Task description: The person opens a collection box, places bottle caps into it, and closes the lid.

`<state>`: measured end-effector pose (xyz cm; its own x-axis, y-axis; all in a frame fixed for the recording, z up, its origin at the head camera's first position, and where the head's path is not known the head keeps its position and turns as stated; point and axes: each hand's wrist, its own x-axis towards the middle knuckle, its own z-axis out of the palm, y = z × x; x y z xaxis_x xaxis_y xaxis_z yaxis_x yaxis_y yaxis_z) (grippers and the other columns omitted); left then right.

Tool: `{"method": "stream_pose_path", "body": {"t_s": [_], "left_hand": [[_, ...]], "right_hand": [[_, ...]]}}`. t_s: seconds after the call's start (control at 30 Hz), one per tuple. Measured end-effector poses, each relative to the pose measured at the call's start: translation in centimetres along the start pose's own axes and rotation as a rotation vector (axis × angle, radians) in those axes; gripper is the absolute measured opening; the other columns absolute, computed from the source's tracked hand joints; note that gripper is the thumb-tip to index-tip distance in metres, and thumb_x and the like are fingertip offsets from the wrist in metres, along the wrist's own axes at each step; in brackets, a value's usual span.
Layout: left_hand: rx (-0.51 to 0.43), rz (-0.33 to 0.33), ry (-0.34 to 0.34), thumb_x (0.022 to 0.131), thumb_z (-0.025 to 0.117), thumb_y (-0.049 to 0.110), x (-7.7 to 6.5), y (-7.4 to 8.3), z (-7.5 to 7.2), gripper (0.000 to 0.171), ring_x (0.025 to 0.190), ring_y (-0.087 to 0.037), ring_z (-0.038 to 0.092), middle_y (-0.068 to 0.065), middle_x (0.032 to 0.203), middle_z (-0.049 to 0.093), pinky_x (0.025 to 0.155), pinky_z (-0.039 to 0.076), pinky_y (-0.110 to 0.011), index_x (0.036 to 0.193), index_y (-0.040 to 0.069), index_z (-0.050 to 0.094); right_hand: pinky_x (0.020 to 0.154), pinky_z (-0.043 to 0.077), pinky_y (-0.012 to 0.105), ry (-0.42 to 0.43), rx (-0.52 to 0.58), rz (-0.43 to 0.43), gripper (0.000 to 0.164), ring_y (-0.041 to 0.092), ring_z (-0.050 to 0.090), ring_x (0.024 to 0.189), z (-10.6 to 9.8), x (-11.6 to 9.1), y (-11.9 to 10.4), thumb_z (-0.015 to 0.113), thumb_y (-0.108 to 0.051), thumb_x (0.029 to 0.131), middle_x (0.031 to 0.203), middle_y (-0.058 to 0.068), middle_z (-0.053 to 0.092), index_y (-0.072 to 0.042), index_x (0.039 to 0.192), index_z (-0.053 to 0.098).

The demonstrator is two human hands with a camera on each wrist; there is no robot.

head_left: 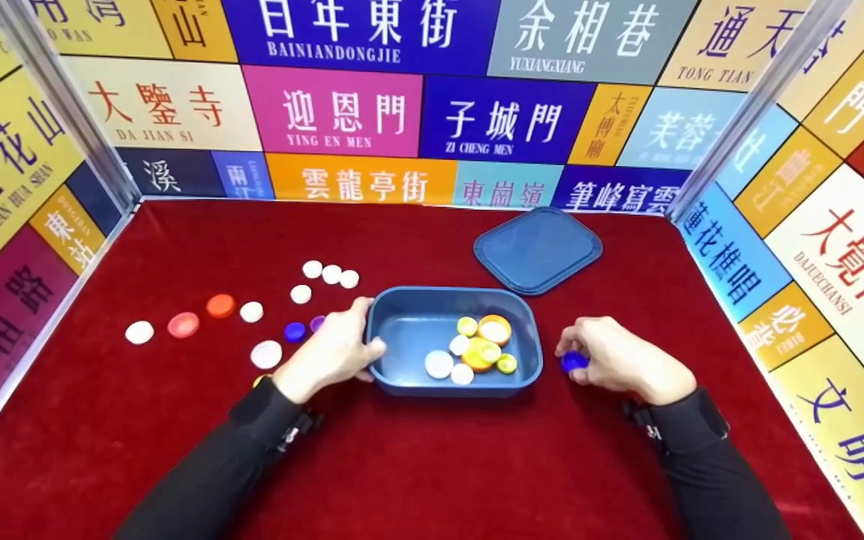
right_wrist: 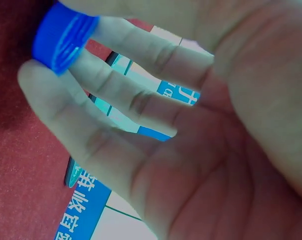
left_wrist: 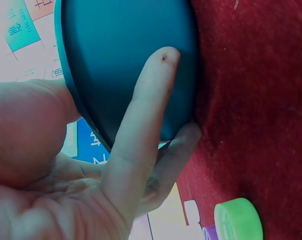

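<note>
A blue rectangular plastic box (head_left: 394, 300) sits on the red cloth, several white, yellow and orange bottle caps (head_left: 481, 352) lying in its right half. My left hand (head_left: 334, 341) grips the box's left end, thumb over the rim and fingers along the outer wall (left_wrist: 136, 45). To the right of the box, my right hand (head_left: 612, 356) pinches a blue bottle cap (right_wrist: 63, 37) between thumb and fingertips, low over the cloth. In the right wrist view the cap's open, ridged side faces the palm.
Behind the box lies its flat blue lid (head_left: 541, 247). White caps (head_left: 265, 354), red caps (head_left: 183, 325) and a blue cap (head_left: 294, 331) are spread to the left. A green cap (left_wrist: 239, 220) is close below my left hand. Panels with printed characters (head_left: 342, 112) wall in the back and sides.
</note>
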<state>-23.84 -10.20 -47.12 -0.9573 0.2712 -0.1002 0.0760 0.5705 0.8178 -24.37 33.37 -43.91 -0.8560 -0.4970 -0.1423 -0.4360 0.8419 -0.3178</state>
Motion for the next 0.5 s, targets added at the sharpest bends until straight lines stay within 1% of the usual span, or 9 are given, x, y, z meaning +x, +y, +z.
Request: {"method": "stream_pose_path", "body": {"t_s": [0.17, 0.27, 0.4, 0.5], "left_hand": [[0.002, 0.008, -0.002, 0.106, 0.074, 0.003, 0.1, 0.14, -0.1, 0.066, 0.083, -0.031, 0.088, -0.032, 0.151, 0.07, 0.067, 0.074, -0.042, 0.165, -0.002, 0.046], [0.001, 0.006, -0.003, 0.106, 0.073, 0.003, 0.04, 0.06, -0.08, 0.065, 0.082, -0.031, 0.088, -0.033, 0.15, 0.071, 0.066, 0.073, -0.042, 0.165, -0.003, 0.045], [-0.001, 0.004, -0.001, 0.106, 0.073, 0.003, -0.06, -0.04, 0.0, 0.066, 0.082, -0.031, 0.088, -0.033, 0.15, 0.071, 0.066, 0.073, -0.042, 0.165, -0.003, 0.045], [-0.006, 0.001, 0.0, 0.106, 0.073, 0.002, -0.13, -0.08, 0.1, 0.066, 0.082, -0.031, 0.088, -0.033, 0.151, 0.07, 0.066, 0.073, -0.041, 0.165, -0.003, 0.045]], "right_hand": [[0.089, 0.067, 0.047, 0.067, -0.02, -0.018, 0.024, 0.024, 0.071, 0.098, -0.07, -0.1, -0.02, 0.089, -0.002, 0.093, 0.11, 0.012, 0.079, -0.006, 0.117, 0.087], [0.09, 0.069, 0.049, 0.111, -0.029, -0.034, 0.025, 0.025, 0.071, 0.1, -0.19, -0.06, -0.08, 0.089, -0.004, 0.096, 0.113, 0.012, 0.078, -0.006, 0.12, 0.086], [0.089, 0.07, 0.049, 0.209, -0.045, -0.072, 0.026, 0.026, 0.071, 0.098, -0.44, 0.14, -0.18, 0.089, -0.003, 0.096, 0.112, 0.014, 0.077, -0.004, 0.123, 0.086], [0.083, 0.068, 0.046, 0.288, -0.056, -0.098, 0.029, 0.028, 0.071, 0.093, -0.63, 0.26, -0.3, 0.089, -0.002, 0.096, 0.111, 0.016, 0.076, -0.002, 0.125, 0.085]]}}
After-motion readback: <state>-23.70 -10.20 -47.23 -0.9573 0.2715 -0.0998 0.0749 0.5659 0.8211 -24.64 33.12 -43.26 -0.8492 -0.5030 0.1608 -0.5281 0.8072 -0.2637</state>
